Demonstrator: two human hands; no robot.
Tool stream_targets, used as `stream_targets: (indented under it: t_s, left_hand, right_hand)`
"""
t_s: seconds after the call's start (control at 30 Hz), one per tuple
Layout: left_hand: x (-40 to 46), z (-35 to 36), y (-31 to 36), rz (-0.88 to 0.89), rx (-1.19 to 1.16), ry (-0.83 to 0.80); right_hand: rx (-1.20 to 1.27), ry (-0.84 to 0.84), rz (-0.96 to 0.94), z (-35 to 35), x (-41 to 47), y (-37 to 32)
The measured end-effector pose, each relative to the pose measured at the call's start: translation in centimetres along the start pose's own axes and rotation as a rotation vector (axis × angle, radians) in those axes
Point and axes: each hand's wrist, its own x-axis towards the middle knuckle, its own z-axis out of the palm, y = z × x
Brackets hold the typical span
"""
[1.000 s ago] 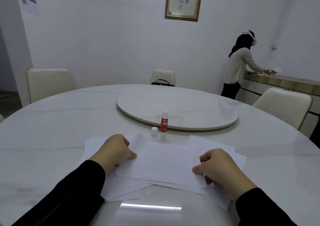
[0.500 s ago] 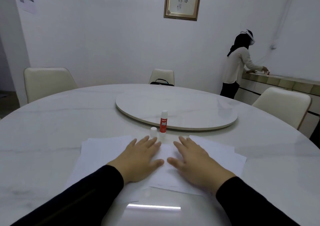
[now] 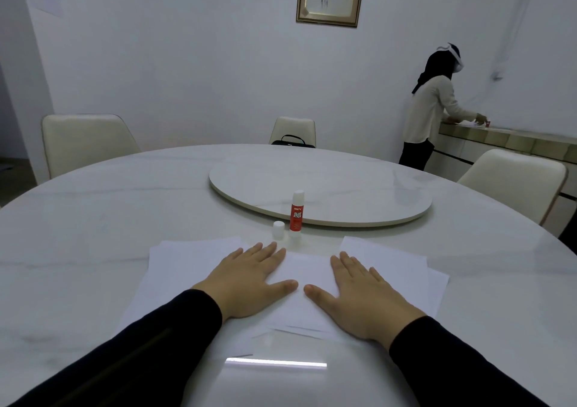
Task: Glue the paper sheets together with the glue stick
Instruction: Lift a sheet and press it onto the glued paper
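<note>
Several white paper sheets lie overlapped on the round white table in front of me. My left hand presses flat on the middle sheet, fingers straight. Beside it my right hand lies flat on the same sheet, thumbs nearly meeting. Just beyond the sheets a red and white glue stick stands upright with its tip uncovered. Its small white cap stands on the table to its left.
A raised round turntable fills the table's middle behind the glue stick. Cream chairs stand around the table, one with a black bag. A person stands at a counter at the back right.
My hands went from gripping the sheet's edges with curled fingers to lying flat on it, then slid slightly apart. The glue stick and cap stayed put.
</note>
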Motion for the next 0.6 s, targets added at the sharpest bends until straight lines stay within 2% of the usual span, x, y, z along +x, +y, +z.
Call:
stream_targets:
  t_s: [0.1, 0.2, 0.3, 0.6]
  left_hand:
    - [-0.1, -0.2, 0.2, -0.019, 0.058, 0.003]
    - [-0.1, 0.0, 1.0, -0.003, 0.046, 0.021]
    - [-0.2, 0.2, 1.2, 0.02, -0.028, 0.01]
    - [-0.4, 0.0, -0.2, -0.102, -0.055, 0.018]
  right_hand:
    - [-0.044, 0.056, 0.02, -0.2, -0.3, -0.4]
    - [-0.012, 0.113, -0.092, 0.2, -0.8, -1.6]
    - [0.021, 0.062, -0.192, 0.7, -1.1, -2.4]
    - [0.006, 0.02, -0.04, 0.8, -1.6, -1.1]
